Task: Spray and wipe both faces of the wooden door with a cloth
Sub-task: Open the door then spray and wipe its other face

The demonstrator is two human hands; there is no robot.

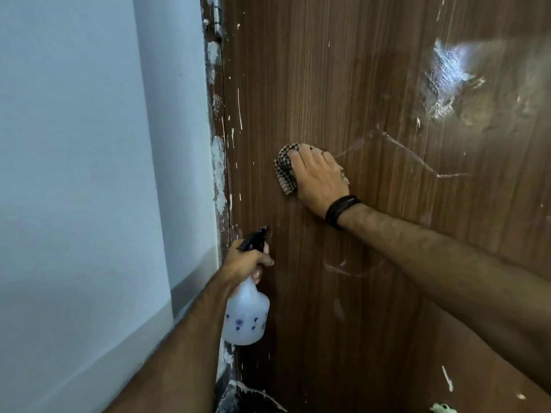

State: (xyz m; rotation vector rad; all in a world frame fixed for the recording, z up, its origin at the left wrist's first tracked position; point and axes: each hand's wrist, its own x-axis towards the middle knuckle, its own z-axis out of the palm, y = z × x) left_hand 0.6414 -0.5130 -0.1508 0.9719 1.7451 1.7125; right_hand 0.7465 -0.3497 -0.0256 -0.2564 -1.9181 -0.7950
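The brown wooden door [372, 84] fills the right of the view, streaked with white marks and a wet sheen at upper right. My right hand [319, 177] presses a checked cloth [284, 168] flat against the door near its middle, fingers spread over the cloth. Lower down, my left hand [246, 265] grips the neck of a white spray bottle [246, 318] with a black trigger head [255, 239]. The nozzle points up toward the door, close to its hinge edge.
A pale blue wall [83, 174] stands to the left, meeting the paint-flecked door frame [216, 114]. A hinge [217, 17] shows at the top of the frame. Grey skirting [193, 281] runs along the wall's base.
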